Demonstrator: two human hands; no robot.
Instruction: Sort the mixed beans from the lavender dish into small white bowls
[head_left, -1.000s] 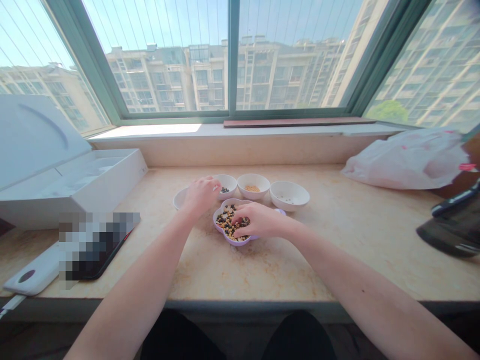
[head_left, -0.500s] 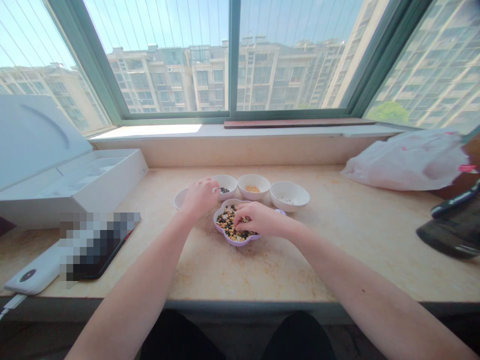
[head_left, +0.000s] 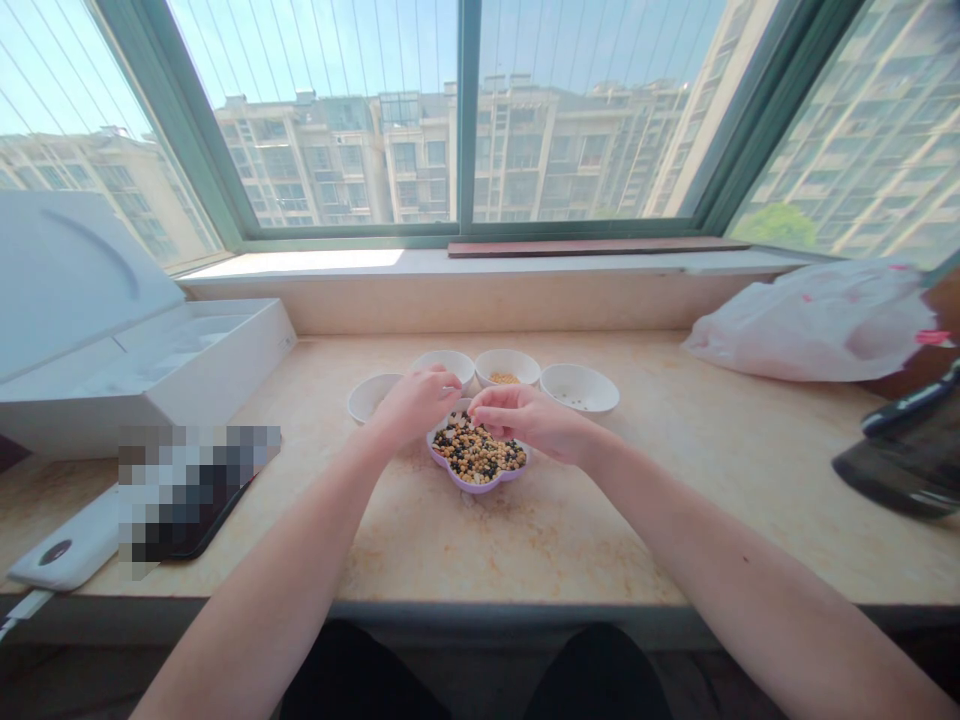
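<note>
A purple flower-shaped bowl [head_left: 474, 487] holds mixed black beans, yellow grains and pale seeds [head_left: 480, 455]. Above its far left rim, my left hand [head_left: 416, 402] has its fingers closed together; anything in them is too small to make out. My right hand [head_left: 531, 418] hovers over the bowl's far right part in a pinch, its fingertips close to my left hand's. Behind stand the left white bowl [head_left: 367, 398], a second white bowl [head_left: 442, 362] partly hidden by my left hand, a white bowl [head_left: 508, 360] of yellow grains, and a right white bowl [head_left: 579, 380] with a few small pieces.
An open white box [head_left: 247, 345] stands at the left. Before it lie a white power bank [head_left: 67, 555] with a cable and a dark phone [head_left: 214, 515], partly blurred. A plastic bag [head_left: 810, 325] and a dark container [head_left: 900, 460] occupy the right side of the counter [head_left: 525, 550].
My right hand has lifted from the beans toward the bowl's far side. My left hand has shifted right, away from the left white bowl. The fingertips of both hands are now close together.
</note>
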